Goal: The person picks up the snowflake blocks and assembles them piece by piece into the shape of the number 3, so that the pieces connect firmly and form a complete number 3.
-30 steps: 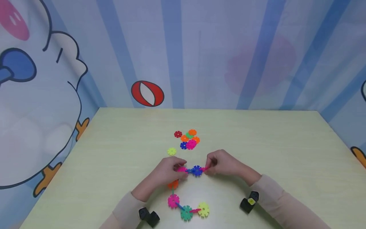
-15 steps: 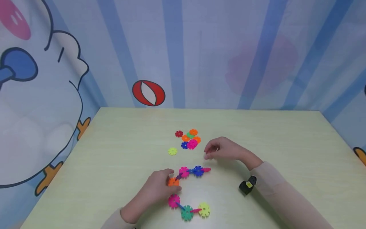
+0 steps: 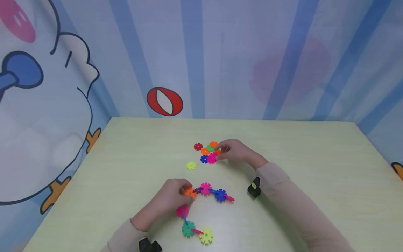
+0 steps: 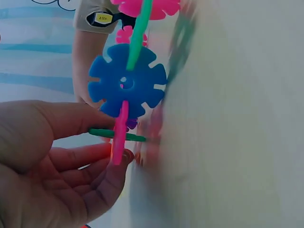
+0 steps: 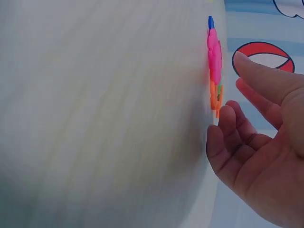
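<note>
My left hand (image 3: 173, 193) pinches an orange notched disc (image 3: 190, 192) within a curved chain of interlocking snowflake discs. From there the chain runs right to a pink disc (image 3: 206, 189) and a dark blue disc (image 3: 220, 195). The other way it bends toward me through a teal disc (image 3: 188, 229) to a yellow disc (image 3: 206, 236). In the left wrist view a blue-looking disc (image 4: 127, 80) stands beside the thumb. My right hand (image 3: 236, 151) is at the loose disc pile, thumb and fingers apart around its right side, near a magenta disc (image 3: 212, 158).
The pile also has a red disc (image 3: 198, 146) at its left and several orange and green ones. A lone yellow-green disc (image 3: 191, 165) lies between pile and chain. The pale table (image 3: 299, 147) ends at a patterned wall cloth (image 3: 236, 70).
My right hand let go of the chain's right end and moved away from me to the pile. My left hand shifted to the orange disc, and the chain turned, its near end swinging left.
</note>
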The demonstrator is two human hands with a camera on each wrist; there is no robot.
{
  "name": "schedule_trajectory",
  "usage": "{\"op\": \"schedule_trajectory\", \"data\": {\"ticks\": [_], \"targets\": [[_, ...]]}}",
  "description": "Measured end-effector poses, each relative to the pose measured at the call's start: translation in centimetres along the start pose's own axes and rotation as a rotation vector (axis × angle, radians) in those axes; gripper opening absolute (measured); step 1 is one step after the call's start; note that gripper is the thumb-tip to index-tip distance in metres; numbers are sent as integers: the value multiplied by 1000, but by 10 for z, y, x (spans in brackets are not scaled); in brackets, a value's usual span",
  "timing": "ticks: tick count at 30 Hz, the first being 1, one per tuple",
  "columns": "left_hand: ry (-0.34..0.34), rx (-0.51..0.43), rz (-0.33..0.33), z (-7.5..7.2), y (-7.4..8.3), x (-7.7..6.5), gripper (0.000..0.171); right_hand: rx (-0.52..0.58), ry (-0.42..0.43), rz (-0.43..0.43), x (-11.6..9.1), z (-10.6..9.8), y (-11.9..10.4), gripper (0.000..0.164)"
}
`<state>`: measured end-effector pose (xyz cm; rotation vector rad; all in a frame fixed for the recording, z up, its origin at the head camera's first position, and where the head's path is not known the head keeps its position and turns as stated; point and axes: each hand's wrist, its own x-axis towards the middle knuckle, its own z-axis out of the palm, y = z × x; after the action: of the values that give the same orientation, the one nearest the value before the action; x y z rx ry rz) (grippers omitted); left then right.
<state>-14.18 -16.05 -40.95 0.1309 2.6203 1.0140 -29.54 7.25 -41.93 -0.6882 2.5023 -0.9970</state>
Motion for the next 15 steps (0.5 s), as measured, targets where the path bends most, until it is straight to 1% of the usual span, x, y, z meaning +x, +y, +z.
{"op": "schedule_trajectory", "data": {"ticks": [7,11,15], "targets": [[-38,4,64,-8,-7,19,35,-38,-42,97,7,1,-3,46],[-73,29,119,-15,-10,30,34,-70,-49,106,8,2,-5,47],[-91,52,163,-20,-11,40,32,-88,-29,103,9,5,-6,45]]}}
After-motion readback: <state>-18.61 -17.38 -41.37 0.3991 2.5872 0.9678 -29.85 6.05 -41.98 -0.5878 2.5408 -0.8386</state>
